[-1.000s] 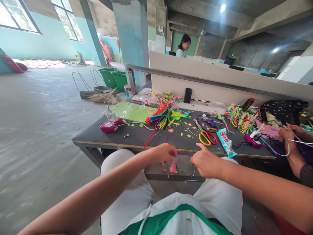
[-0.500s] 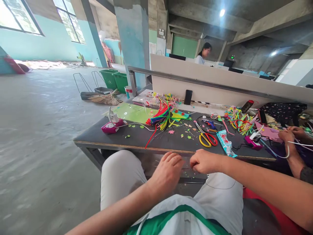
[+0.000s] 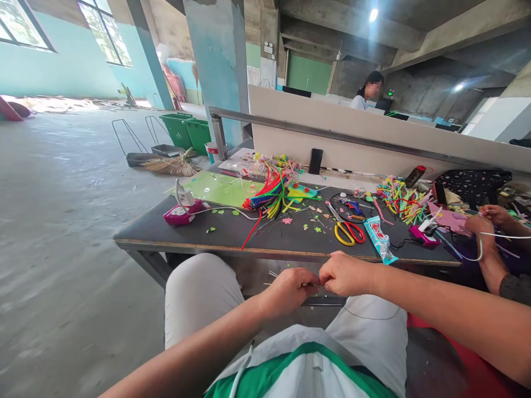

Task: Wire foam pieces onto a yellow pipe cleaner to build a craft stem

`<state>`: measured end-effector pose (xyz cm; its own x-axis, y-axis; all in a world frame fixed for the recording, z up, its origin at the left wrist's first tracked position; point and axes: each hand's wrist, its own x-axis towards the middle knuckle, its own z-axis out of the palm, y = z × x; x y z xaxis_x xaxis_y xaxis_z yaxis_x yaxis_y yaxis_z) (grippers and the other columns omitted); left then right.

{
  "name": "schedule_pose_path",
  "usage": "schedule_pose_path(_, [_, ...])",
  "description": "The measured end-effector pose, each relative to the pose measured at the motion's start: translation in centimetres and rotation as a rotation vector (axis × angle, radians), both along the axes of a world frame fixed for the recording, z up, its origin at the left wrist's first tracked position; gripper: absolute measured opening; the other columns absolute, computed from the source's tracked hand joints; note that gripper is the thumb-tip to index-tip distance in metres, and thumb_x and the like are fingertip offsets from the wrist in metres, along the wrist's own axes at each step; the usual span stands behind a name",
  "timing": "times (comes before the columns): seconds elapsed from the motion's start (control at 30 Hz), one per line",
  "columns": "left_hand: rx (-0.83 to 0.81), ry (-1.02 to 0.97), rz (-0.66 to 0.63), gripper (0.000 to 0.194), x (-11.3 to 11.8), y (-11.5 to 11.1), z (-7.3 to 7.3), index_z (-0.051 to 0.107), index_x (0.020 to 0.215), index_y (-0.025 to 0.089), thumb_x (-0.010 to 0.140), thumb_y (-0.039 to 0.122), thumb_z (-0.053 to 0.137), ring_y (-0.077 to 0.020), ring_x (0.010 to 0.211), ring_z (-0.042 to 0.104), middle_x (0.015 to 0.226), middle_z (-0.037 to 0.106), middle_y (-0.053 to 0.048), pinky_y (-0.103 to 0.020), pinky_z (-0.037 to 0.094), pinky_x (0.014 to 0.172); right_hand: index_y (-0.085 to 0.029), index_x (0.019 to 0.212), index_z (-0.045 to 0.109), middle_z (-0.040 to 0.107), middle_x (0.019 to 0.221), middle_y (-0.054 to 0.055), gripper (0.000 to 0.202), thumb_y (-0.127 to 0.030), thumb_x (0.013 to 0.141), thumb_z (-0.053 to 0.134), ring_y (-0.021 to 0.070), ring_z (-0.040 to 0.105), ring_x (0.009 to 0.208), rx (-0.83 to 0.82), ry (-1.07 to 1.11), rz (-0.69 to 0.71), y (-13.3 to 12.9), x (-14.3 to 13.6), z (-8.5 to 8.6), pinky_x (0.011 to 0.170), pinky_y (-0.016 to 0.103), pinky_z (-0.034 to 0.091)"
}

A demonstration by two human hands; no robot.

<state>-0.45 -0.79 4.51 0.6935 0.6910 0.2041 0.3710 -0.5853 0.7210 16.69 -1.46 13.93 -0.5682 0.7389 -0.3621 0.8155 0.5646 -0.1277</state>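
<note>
My left hand (image 3: pixel 290 290) and my right hand (image 3: pixel 346 275) meet above my lap, just in front of the table edge. Both are closed in a pinch, fingertips almost touching. Something very thin seems to run between them, too small to name. A thin dark strand (image 3: pixel 375 318) curves over my right thigh below the right hand; whether it reaches the fingers cannot be made out. Beyond the hands on the table lie scissors (image 3: pixel 349 232) with yellow and red handles, a blue and white wrapper (image 3: pixel 380 241) and a bundle of coloured pipe cleaners (image 3: pixel 271 193).
On the dark table (image 3: pixel 141 229) are magenta power strips (image 3: pixel 182 215), a green sheet (image 3: pixel 219 190), a blue glue gun (image 3: pixel 354 207), scattered paper cutouts, a propped phone (image 3: pixel 315 161) and a second pipe cleaner pile (image 3: pixel 404 200). At the right, another person's hands (image 3: pixel 483 224) work.
My left hand has turned and moved right to meet the right hand, its fingers now pinched. The right hand stays nearly in place. The view has shifted slightly.
</note>
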Motion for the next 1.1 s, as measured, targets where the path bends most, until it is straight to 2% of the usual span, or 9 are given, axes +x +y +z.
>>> schedule_pose_path(0.17, [-0.157,0.009,-0.065,0.017,-0.2,0.5,0.8,0.071,0.079,0.016,0.077,0.027,0.058,-0.013,0.068,0.052,0.073,0.064,-0.001,-0.022,0.037,0.063,-0.02,0.069,0.069,0.069,0.065,0.0,0.018,-0.014,0.073,0.052,0.0148,0.061,0.066,0.085,-0.039,0.095,-0.7,-0.2,-0.4,0.103,0.045,0.025])
schedule_pose_path(0.3, [-0.522,-0.008,-0.151,0.017,-0.8,0.7,1.3,0.066,0.073,0.014,0.073,0.029,0.06,-0.0088,0.054,0.04,0.059,0.051,0.003,-0.021,0.029,0.051,-0.016,0.067,0.066,0.068,0.067,0.004,0.016,-0.011,0.07,0.052,0.0173,0.061,0.068,0.238,-0.098,0.296,-1.4,-0.6,-0.3,0.106,0.051,0.017])
schedule_pose_path(0.47, [-1.008,-0.172,-0.282,0.024,-1.2,1.0,-0.4,0.06,0.068,0.013,0.064,0.036,0.065,-0.0082,0.049,0.037,0.055,0.046,0.003,-0.023,0.024,0.048,-0.015,0.075,0.065,0.064,0.066,0.004,0.015,-0.01,0.069,0.052,0.0197,0.058,0.07,0.422,-0.077,0.636,-2.0,-0.8,0.0,0.11,0.049,0.006])
schedule_pose_path(0.53, [-1.079,-0.157,-0.346,0.025,-1.3,1.1,-0.6,0.058,0.067,0.013,0.064,0.037,0.064,-0.0092,0.051,0.039,0.056,0.047,0.002,-0.023,0.027,0.049,-0.014,0.076,0.066,0.064,0.067,0.005,0.016,-0.009,0.07,0.051,0.0199,0.058,0.069,0.43,-0.079,0.696,-2.0,-0.7,-0.1,0.111,0.049,0.004])
schedule_pose_path(0.6, [-0.936,-0.038,-0.355,0.021,-1.3,0.8,0.0,0.058,0.069,0.015,0.067,0.036,0.061,-0.0111,0.056,0.045,0.06,0.051,0.001,-0.024,0.034,0.054,-0.014,0.073,0.066,0.065,0.066,0.006,0.015,-0.009,0.068,0.053,0.0198,0.059,0.068,0.391,-0.101,0.625,-1.9,-0.7,-0.4,0.11,0.05,0.006])
schedule_pose_path(0.73, [-0.13,0.088,-0.027,0.025,-1.1,-0.7,1.7,0.059,0.094,0.019,0.073,0.032,0.063,-0.0194,0.087,0.054,0.096,0.061,-0.005,-0.031,0.042,0.079,-0.016,0.069,0.069,0.069,0.066,0.005,0.017,-0.01,0.068,0.053,0.0189,0.062,0.067,0.21,-0.119,0.255,-0.9,-0.8,-0.4,0.105,0.051,0.02])
schedule_pose_path(0.83, [0.303,0.102,0.1,0.019,-0.8,-1.9,1.3,0.057,0.101,0.018,0.084,0.026,0.053,-0.0233,0.098,0.052,0.106,0.061,-0.009,-0.04,0.037,0.091,-0.02,0.072,0.072,0.072,0.07,0.003,0.021,-0.013,0.07,0.052,0.0173,0.064,0.07,0.027,-0.079,0.005,-0.2,-1.1,0.3,0.092,0.038,0.038])
schedule_pose_path(0.97, [0.404,0.107,0.024,0.025,-0.7,-2.2,-0.4,0.06,0.098,0.016,0.092,0.022,0.037,-0.0222,0.088,0.056,0.095,0.064,-0.011,-0.037,0.041,0.084,-0.02,0.079,0.074,0.073,0.073,0.002,0.023,-0.016,0.067,0.055,0.0159,0.064,0.067,-0.174,-0.062,-0.188,0.1,-1.2,0.7,0.056,0.022,0.04])
schedule_pose_path(1.1, [0.243,0.051,-0.042,0.024,-0.8,-1.7,-0.3,0.065,0.09,0.016,0.089,0.022,0.041,-0.0199,0.081,0.058,0.084,0.065,-0.01,-0.033,0.042,0.08,-0.021,0.082,0.074,0.073,0.076,0.001,0.023,-0.018,0.069,0.056,0.0158,0.064,0.07,-0.125,-0.028,-0.115,-0.3,-1.1,0.4,0.064,0.022,0.042])
